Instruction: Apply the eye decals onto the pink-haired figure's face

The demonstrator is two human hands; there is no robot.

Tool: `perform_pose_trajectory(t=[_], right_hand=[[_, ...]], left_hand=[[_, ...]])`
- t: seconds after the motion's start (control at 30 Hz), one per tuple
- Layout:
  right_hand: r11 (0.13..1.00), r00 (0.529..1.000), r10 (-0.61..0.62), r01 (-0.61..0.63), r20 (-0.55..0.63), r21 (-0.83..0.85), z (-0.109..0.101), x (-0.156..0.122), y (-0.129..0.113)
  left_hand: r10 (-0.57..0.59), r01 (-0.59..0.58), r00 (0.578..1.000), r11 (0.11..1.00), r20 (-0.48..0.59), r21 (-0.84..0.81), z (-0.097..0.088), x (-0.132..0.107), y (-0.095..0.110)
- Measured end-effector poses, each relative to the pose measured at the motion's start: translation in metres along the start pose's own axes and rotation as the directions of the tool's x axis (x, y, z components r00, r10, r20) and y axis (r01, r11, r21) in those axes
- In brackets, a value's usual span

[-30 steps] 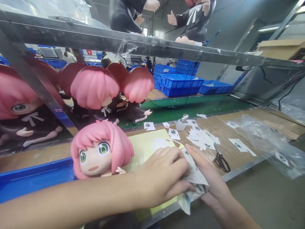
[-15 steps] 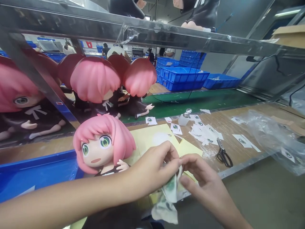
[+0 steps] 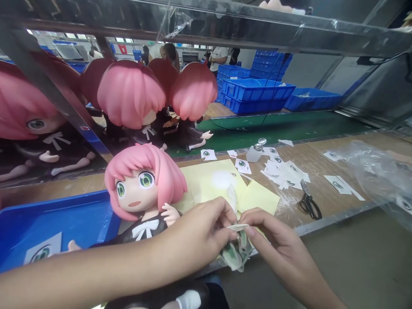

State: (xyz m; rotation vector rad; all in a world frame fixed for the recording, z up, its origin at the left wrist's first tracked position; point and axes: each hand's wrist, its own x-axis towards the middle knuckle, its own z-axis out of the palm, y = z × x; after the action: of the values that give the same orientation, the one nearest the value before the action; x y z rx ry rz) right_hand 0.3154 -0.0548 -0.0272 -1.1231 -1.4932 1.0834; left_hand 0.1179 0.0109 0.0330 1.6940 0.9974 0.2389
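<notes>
Low in the frame's centre, both hands meet over a crumpled cloth [image 3: 236,251]. The left hand [image 3: 199,234] reaches in from the lower left, its fingertips pinched on the cloth's upper edge. The right hand [image 3: 273,240] comes from the lower right, thumb and forefinger closed on the same edge just beside the left fingers, so the cloth hangs bunched between and below them at the bench's front rim.

Left of the hands sits a pink-haired doll [image 3: 144,189] in a dark dress, its small hand near the left wrist. A blue tray [image 3: 64,219] lies at the lower left with an eye decal in it. Yellow sheets [image 3: 212,182] lie on the bench just behind the hands. Further right are scattered eye stickers [image 3: 283,171], a small bottle [image 3: 255,152] and scissors [image 3: 309,204]. More dolls [image 3: 131,98] lie behind the metal frame in the upper left, and clear plastic [image 3: 376,171] fills the right edge.
</notes>
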Motion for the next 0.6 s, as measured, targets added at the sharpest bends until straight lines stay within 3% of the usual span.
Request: perform_pose_trajectory(t=[0.13,0.27,0.4,0.6], right_hand=[[0.967,0.977,0.186,-0.201,0.109,0.156,-0.002,-0.006,0.000],[0.908,0.946,0.288,-0.318,0.145,0.274,-0.001,-0.008,0.001],[0.846,0.932,0.326,-0.363,0.160,0.391,0.002,-0.004,0.004],[0.730,0.929,0.325,-0.365,0.177,0.578,0.003,0.002,0.015]], left_hand=[[-0.117,0.117,0.989,0.993,0.090,0.005,-0.002,-0.002,0.005],[-0.190,0.203,0.978,0.962,0.087,-0.182,0.004,0.000,0.001],[-0.134,0.141,0.990,0.942,0.043,-0.304,0.015,-0.002,-0.008],[-0.072,0.069,0.997,0.981,-0.005,-0.184,0.017,-0.008,-0.008]])
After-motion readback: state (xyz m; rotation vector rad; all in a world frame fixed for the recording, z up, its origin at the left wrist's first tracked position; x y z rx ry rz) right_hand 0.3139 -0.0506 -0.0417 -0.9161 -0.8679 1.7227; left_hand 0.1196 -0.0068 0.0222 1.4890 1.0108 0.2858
